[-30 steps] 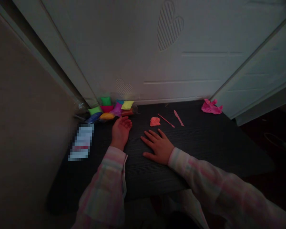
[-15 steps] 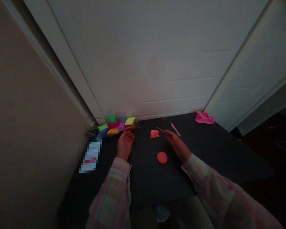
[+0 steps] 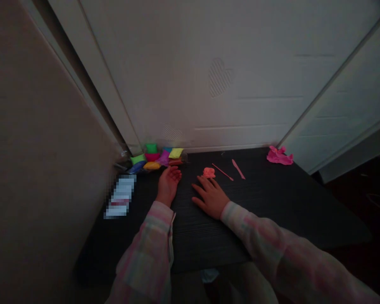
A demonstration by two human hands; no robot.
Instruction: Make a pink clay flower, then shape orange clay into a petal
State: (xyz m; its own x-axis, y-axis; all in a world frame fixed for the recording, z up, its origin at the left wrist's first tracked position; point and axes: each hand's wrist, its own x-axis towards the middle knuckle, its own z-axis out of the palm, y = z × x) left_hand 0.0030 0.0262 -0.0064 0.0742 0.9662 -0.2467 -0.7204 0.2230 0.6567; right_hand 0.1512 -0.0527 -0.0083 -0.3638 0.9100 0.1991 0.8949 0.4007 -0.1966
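My right hand [image 3: 211, 198] is palm down over the dark table, its fingers spread. The flat orange clay disc is hidden, and the hand covers the area where it lay. Just past the fingertips sits an orange lump of clay [image 3: 209, 172]. To its right lie a thin pink modelling stick [image 3: 222, 172] and a pink plastic knife [image 3: 238, 169]. My left hand [image 3: 169, 185] rests on its side with the palm turned inward, fingers loosely curled and apart, holding nothing. Its fingertips are close to the coloured clay packets.
Several coloured clay packets [image 3: 152, 165] lie in clear plastic at the back left. A blurred white sheet [image 3: 122, 197] is at the left edge. Crumpled pink material [image 3: 279, 156] sits at the back right. A white panel [image 3: 164, 84] rises behind the table [image 3: 272, 211].
My right hand has moved left and turned palm down, over the spot where the orange disc showed. My left hand has barely moved. The camera view has shifted slightly.
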